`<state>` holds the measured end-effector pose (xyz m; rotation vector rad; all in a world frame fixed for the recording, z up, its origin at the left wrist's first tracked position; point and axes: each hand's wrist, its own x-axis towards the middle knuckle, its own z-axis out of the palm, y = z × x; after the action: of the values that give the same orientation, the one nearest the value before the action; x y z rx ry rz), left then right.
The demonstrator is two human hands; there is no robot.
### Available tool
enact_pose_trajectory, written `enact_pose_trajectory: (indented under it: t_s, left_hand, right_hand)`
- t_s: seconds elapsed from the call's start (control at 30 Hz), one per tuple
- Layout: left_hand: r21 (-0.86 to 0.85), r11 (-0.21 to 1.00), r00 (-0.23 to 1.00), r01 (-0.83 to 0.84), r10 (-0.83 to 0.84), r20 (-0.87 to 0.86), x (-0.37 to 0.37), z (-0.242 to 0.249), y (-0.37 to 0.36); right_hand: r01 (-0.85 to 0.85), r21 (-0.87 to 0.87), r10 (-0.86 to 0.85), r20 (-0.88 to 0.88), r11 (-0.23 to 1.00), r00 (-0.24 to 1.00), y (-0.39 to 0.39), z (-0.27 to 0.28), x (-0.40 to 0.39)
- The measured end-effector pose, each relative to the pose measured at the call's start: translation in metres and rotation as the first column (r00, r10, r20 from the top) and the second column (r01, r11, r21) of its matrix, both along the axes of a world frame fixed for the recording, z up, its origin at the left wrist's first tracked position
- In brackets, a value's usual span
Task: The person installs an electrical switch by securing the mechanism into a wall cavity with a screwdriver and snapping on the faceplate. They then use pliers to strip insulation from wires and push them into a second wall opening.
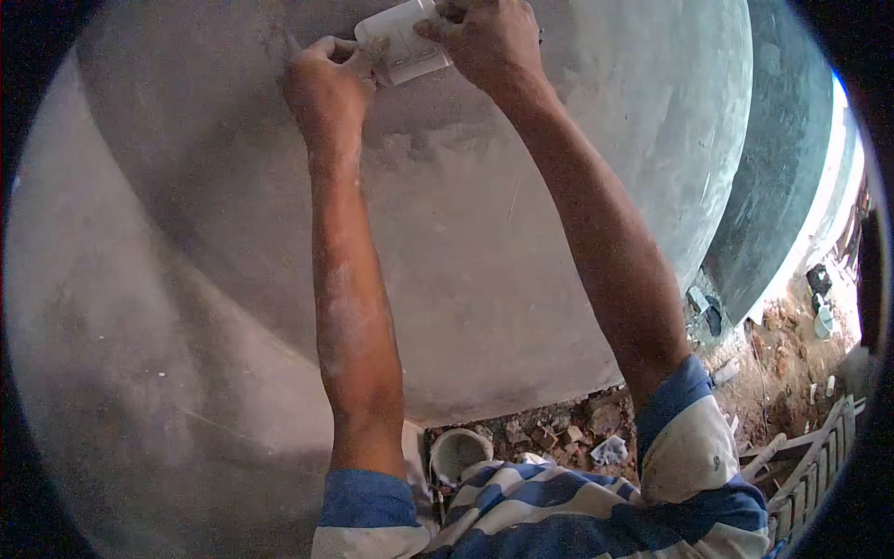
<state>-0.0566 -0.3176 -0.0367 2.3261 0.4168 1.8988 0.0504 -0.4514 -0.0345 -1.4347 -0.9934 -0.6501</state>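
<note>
A white, box-like plastic piece (pixel 402 43) is held up against the grey plastered wall (pixel 466 242) at the top of the head view. My left hand (pixel 326 84) has its thumb and bent fingers closed at the piece's left end. On the opposite end, my right hand (pixel 494 42) grips with its thumb pressed on the front face. Both arms reach up and forward. The piece sits slightly tilted, its right end higher. Grey smudges show on its front, and its back is hidden.
Another plastered wall (pixel 186 401) meets this one in a corner on the left. Below stands a round bucket (pixel 461 454) beside rubble (pixel 559 429) and crumpled plastic (pixel 610 452). A slatted frame (pixel 810 466) is at the lower right.
</note>
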Motion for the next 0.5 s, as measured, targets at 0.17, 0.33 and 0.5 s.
enact_pose_trajectory:
  t_s: [0.17, 0.33, 0.5]
  left_hand:
    - [-0.096, 0.995, 0.999, 0.035, -0.039, -0.036, 0.0, 0.005, 0.007]
    - [0.075, 0.997, 0.999, -0.034, 0.036, -0.035, -0.003, 0.002, 0.004]
    - [-0.197, 0.965, 0.985, 0.174, -0.174, 0.018, 0.003, -0.001, 0.001]
  right_hand:
    - [0.041, -0.003, -0.041, 0.049, 0.999, 0.998, 0.003, 0.003, 0.004]
    - [0.02, 0.015, -0.02, 0.038, 1.0, 0.999, 0.004, 0.004, 0.002]
    - [-0.056, 0.023, 0.056, -0.011, 0.998, 0.998, 0.001, 0.0, 0.002]
